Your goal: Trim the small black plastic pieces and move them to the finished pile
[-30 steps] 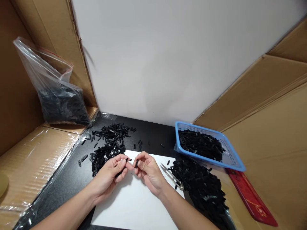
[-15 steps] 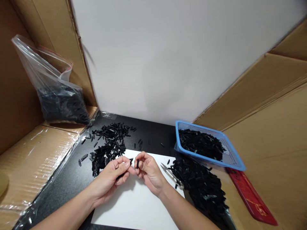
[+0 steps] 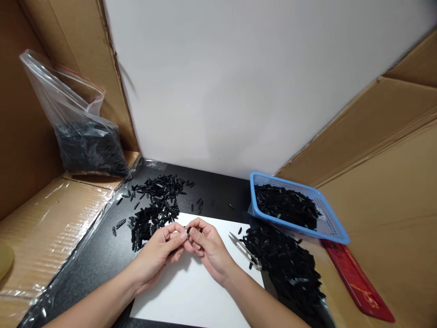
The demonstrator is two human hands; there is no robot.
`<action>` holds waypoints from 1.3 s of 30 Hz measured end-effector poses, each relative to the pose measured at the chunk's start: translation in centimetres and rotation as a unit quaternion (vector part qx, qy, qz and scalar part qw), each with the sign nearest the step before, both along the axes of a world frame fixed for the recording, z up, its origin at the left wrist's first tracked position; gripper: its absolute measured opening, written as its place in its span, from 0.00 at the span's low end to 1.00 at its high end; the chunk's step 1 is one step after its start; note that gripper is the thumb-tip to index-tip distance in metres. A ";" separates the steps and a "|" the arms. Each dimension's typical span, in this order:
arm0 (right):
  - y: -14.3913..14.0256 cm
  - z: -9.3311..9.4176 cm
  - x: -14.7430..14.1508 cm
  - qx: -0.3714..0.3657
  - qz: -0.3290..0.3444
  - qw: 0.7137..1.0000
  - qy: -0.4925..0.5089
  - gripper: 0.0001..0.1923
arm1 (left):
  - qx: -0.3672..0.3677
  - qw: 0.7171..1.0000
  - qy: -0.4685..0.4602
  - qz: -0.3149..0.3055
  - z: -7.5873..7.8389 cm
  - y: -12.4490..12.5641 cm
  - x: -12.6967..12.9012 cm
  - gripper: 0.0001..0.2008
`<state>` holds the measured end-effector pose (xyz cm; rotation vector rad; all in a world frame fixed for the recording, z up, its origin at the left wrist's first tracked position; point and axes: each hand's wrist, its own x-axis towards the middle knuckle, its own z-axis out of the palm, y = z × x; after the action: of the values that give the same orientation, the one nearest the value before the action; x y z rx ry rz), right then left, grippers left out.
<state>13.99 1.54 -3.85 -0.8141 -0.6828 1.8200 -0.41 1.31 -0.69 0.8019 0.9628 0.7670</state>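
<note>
My left hand point(image 3: 167, 246) and my right hand point(image 3: 205, 246) meet fingertip to fingertip above a white sheet point(image 3: 191, 291). Both are closed in a pinch. A small black strip point(image 3: 189, 230) shows between the fingertips, mostly covered by them; my two hands seem to grip its parts together. Left of the sheet lies a heap of small, slim black pieces point(image 3: 141, 228). Thread snips point(image 3: 244, 250) with silver blades rest at the sheet's right edge, beside a large pile of black strips point(image 3: 293, 269).
A blue plastic basket point(image 3: 332, 223) holding more black pieces stands at the back right. Below it lies a red flat object point(image 3: 358, 282). A clear zip bag point(image 3: 90, 146) of black pieces leans against cardboard at the left. A white wall panel point(image 3: 218, 91) rises behind the black tabletop point(image 3: 88, 269).
My right hand has moved left, bringing its black strip against the dark piece in my left fingertips. The gap between my hands has closed. Surrounding piles look unchanged.
</note>
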 end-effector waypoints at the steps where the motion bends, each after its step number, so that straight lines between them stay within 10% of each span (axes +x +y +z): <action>1: 0.1 -0.1 0.0 -0.005 -0.002 1.000 0.000 0.15 | -0.006 1.000 -0.006 0.006 0.1 0.0 0.0 0.12; 39: 0.5 -0.4 0.6 0.006 -0.006 0.999 0.044 0.16 | 0.012 0.999 -0.038 0.003 0.1 0.1 -0.5 0.21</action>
<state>14.54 2.00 -4.23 -0.7253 -0.6306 1.8269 -0.91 1.46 -0.59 0.7857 0.8901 0.8089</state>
